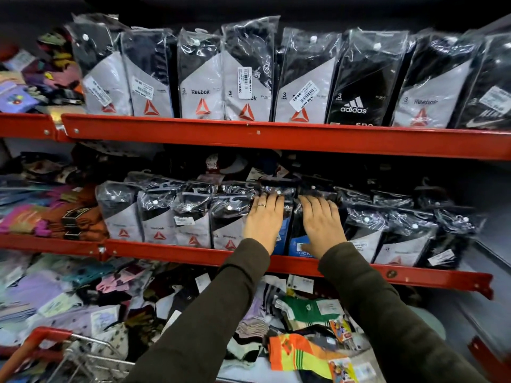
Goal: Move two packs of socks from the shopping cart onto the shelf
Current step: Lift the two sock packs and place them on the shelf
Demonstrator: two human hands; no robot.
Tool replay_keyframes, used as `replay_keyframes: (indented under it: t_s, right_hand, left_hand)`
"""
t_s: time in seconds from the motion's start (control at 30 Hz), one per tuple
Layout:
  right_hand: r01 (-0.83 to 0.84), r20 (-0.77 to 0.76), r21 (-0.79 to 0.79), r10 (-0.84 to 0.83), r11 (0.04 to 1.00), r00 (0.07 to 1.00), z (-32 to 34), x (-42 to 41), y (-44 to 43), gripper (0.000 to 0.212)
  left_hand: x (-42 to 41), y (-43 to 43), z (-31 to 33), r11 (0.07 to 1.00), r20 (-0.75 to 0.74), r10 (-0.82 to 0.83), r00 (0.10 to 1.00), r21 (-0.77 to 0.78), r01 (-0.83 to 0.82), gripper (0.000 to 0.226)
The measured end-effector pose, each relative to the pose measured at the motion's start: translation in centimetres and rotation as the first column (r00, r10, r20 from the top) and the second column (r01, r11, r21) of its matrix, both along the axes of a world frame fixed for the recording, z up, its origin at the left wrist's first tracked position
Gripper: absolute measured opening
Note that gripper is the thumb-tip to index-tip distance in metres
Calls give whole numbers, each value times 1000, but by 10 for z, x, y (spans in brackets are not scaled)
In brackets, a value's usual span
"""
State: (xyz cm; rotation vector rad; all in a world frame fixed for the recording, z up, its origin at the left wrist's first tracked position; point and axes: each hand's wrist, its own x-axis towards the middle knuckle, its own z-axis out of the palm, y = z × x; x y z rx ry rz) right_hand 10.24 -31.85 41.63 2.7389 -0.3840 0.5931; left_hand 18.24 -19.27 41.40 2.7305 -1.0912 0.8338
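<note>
Two dark sock packs with blue labels stand side by side in the middle shelf's (304, 268) front row. My left hand (264, 222) lies flat on the left blue-label pack (282, 233), fingers stretched upward, a ring on one finger. My right hand (322, 225) lies flat on the right blue-label pack (299, 246), fingers spread. Neither hand curls around a pack. The red-handled shopping cart (49, 344) shows at the bottom left; what lies inside it is hidden.
Grey and black plastic-wrapped sock packs (166, 217) fill the middle shelf on both sides of my hands. The top shelf (249, 134) holds a full row of similar packs. Loose colourful socks (304, 352) are heaped on the bottom shelf and at the left.
</note>
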Motion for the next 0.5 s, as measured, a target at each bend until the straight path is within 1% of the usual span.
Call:
replay_keyframes:
  t_s: [0.17,0.27,0.4,0.5]
  right_hand:
    - [25,0,-13,-25,1000,1000,-1,0,4,119]
    - [29,5,-35,-29,999,1000,-1,1,4,120]
    - [30,15,-46,-29,999,999,-4,3,2,119]
    - [23,21,-50,-22,998,1000,-5,2,0,120]
  left_hand:
    - [-1,1,-5,999,18,-4,1000,-48,5,86]
    - [-3,1,-9,999,30,13,999,-52,-11,92]
    - [-3,0,-11,996,25,9,1000,-86,-7,88]
    - [-2,3,-11,998,25,-2,1000,-67,3,99]
